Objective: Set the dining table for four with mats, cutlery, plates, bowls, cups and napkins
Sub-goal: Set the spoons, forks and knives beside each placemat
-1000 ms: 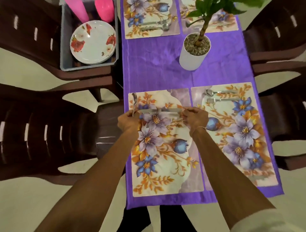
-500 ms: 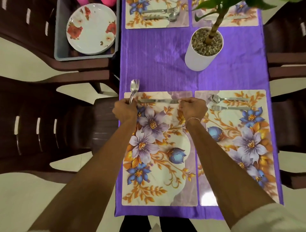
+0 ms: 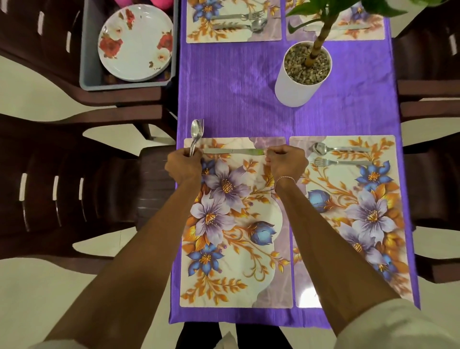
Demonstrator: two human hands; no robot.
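Note:
A knife [image 3: 234, 151] lies across the top edge of the near-left floral mat [image 3: 234, 249]. My right hand [image 3: 286, 164] pinches its right end. My left hand [image 3: 184, 167] sits at the knife's left end and is shut on a spoon and fork [image 3: 196, 132] that stick up past the mat onto the purple cloth. The near-right mat [image 3: 353, 224] carries a spoon [image 3: 336, 149] and a fork [image 3: 338, 162]. The far-left mat [image 3: 234, 22] holds a fork and spoon; the far-right mat [image 3: 348, 27] is partly hidden by leaves.
A grey tub [image 3: 87, 74] on the chair at left holds floral plates [image 3: 135, 42] and pink cups [image 3: 161, 3]. A white potted plant [image 3: 302, 74] stands mid-table. Dark wooden chairs flank the purple tablecloth [image 3: 234, 94] on both sides.
Both hands have carried the knife up the mat to its top edge. The spoon and fork in my left hand now reach past the mat onto the cloth.

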